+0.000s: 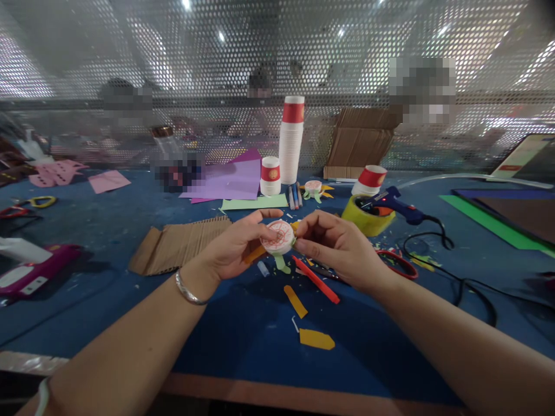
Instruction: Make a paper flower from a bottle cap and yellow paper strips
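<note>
Where: we hold the small paper cup bottom (278,237) up above the blue surface (243,329) | left hand (234,251) grip: pinches its rim | right hand (336,245) grip: pinches the other edge | Feel: light, thin, easy to squash, so we think gentle rim holds work best.

A tall stack of red-and-white paper cups (291,138) stands at the back of the blue counter (243,323), beside purple paper sheets (234,180). A blue glue gun (396,205) rests near a yellow tape roll (366,218); corrugated brown cardboard (176,245) lies left.

Both hands, left (234,248) and right (336,245), pinch a cut paper cup (278,237) above the table (130,231)
</note>
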### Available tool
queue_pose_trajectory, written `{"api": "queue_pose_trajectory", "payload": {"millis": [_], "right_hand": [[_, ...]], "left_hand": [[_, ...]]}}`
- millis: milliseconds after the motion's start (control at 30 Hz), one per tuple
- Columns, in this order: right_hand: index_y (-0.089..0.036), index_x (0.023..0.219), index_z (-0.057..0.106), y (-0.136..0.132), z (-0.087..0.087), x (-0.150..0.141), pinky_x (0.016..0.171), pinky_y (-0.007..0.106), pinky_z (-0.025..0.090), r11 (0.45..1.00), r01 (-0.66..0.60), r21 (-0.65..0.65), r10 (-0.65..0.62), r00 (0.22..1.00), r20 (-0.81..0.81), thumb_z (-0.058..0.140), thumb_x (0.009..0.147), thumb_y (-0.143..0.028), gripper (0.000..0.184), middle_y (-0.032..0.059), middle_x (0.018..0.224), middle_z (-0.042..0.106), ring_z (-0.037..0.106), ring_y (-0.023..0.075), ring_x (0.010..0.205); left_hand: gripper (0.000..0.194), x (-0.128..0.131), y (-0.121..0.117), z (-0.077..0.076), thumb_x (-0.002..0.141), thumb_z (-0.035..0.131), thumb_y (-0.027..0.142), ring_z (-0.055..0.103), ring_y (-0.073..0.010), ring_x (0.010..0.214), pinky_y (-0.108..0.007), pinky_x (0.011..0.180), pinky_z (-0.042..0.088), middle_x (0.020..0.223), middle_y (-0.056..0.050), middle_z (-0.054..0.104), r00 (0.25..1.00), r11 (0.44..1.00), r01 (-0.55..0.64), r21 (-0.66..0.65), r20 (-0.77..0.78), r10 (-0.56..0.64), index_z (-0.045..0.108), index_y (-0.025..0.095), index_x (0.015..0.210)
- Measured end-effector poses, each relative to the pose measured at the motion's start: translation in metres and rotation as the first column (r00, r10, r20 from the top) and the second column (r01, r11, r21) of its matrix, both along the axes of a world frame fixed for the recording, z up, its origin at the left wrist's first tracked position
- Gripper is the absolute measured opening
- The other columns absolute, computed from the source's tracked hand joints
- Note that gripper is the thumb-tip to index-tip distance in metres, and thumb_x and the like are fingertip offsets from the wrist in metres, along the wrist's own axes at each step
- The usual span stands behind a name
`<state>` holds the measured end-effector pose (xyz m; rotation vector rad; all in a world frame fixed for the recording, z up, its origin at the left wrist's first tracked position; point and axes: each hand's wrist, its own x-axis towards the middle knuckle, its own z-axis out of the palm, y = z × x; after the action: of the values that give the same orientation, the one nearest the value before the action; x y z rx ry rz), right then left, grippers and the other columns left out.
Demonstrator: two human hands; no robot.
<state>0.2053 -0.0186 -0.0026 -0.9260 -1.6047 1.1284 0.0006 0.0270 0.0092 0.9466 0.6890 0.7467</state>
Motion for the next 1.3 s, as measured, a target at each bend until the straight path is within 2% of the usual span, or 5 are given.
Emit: {"api": "queue_pose_trajectory", "payload": {"millis": [233,633,1033,1167,1300], "right_hand": [[-0.021,0.091,0.063,0.0002,0.0002,0.0002,0.061,0.026,0.047,1.000,0.011,0.010,-0.011,1.000,-0.017,0.075,0.087,-0.039,0.022,-0.0015,0.083,0.061,0.054,0.0105,0.069],[-0.020,0.092,0.064,0.0006,-0.0030,-0.0009,0.060,0.022,0.049,1.000,0.003,-0.019,-0.005,0.994,-0.111,0.077,0.085,-0.034,0.021,-0.0022,0.083,0.061,0.056,0.0086,0.069],[-0.019,0.094,0.064,-0.0012,0.0002,-0.0010,0.061,0.024,0.051,1.000,0.028,-0.007,-0.029,0.994,-0.102,0.074,0.087,-0.033,0.018,-0.0007,0.085,0.064,0.058,0.0096,0.071],[-0.020,0.095,0.062,0.0006,-0.0009,0.0004,0.064,0.026,0.051,0.997,0.059,0.052,-0.055,0.996,-0.075,0.072,0.089,-0.034,0.018,0.0004,0.088,0.064,0.059,0.0118,0.075],[-0.021,0.100,0.061,0.0029,-0.0044,0.0019,0.068,0.029,0.051,0.974,0.174,0.143,-0.173,0.985,-0.020,0.071,0.090,-0.038,0.022,0.0020,0.092,0.064,0.061,0.0147,0.083]], "left_hand": [[0.049,0.0018,-0.0023,0.0011,0.069,0.069,0.004,0.067,-0.0134,0.067,-0.022,0.061,0.051,0.084,-0.004,0.072,1.000,1.000,-0.004,-0.005,-0.011,0.004,0.055,0.016,0.115],[0.042,0.0042,-0.0042,0.0031,0.070,0.071,0.005,0.066,-0.0120,0.063,-0.020,0.054,0.049,0.078,-0.001,0.072,1.000,0.998,-0.008,-0.058,0.004,0.008,0.060,0.017,0.109],[0.040,0.0047,-0.0048,0.0029,0.068,0.075,0.007,0.066,-0.0120,0.061,-0.021,0.054,0.051,0.078,-0.002,0.072,0.999,0.997,-0.013,-0.082,0.031,0.016,0.064,0.016,0.106],[0.039,0.0059,-0.0050,0.0034,0.070,0.074,0.004,0.069,-0.0127,0.065,-0.021,0.058,0.055,0.083,-0.003,0.073,0.997,0.994,-0.066,-0.089,0.040,0.069,0.064,0.015,0.105],[0.035,0.0065,-0.0035,0.0037,0.074,0.072,0.004,0.070,-0.0128,0.068,-0.023,0.060,0.059,0.087,-0.002,0.073,0.988,0.988,-0.118,-0.096,0.088,0.126,0.063,0.016,0.105]]}}
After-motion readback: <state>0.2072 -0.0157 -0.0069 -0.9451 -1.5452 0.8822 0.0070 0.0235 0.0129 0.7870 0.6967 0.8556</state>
